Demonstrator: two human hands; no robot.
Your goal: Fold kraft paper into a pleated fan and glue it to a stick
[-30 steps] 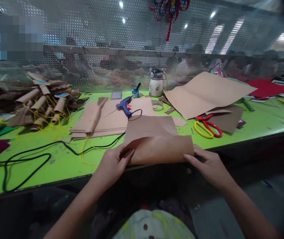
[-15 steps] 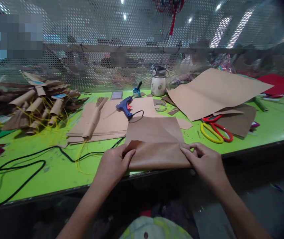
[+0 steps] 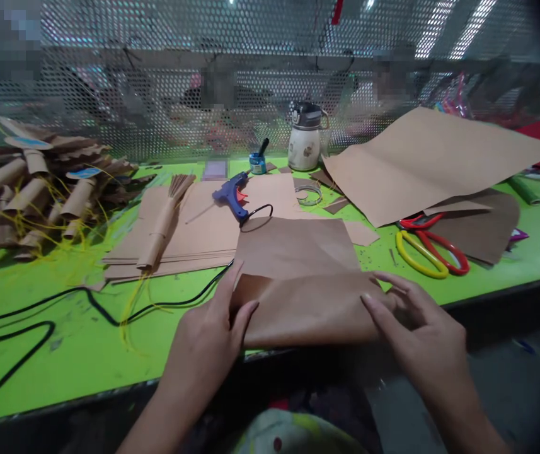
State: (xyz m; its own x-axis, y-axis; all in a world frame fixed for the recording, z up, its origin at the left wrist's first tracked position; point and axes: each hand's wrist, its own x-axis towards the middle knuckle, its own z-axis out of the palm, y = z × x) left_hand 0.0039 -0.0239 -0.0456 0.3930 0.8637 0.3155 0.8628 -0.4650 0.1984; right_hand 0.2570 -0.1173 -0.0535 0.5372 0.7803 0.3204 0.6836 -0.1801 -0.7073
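A sheet of brown paper (image 3: 298,246) lies at the front edge of the green table, its near part folded over. My left hand (image 3: 213,321) holds the left end of the fold, with the thumb on top. At the right end, my right hand (image 3: 416,321) has the paper between thumb and fingers. Behind the sheet, a blue glue gun (image 3: 232,197) rests on a stack of tan paper (image 3: 203,233). A rolled paper piece with a fringed top (image 3: 159,230) lies on the stack's left side.
Red and yellow scissors (image 3: 433,255) lie right, beside a large tan sheet (image 3: 430,164). A bottle (image 3: 304,145) and blue jar (image 3: 258,162) stand behind. A black cord (image 3: 104,309) crosses the left side, near rolled paper pieces (image 3: 28,195).
The view has shifted closer and a little downward. My right hand has opened its thumb and fingers wider at the right end of the fold; the fold's front edge sits lower in view.
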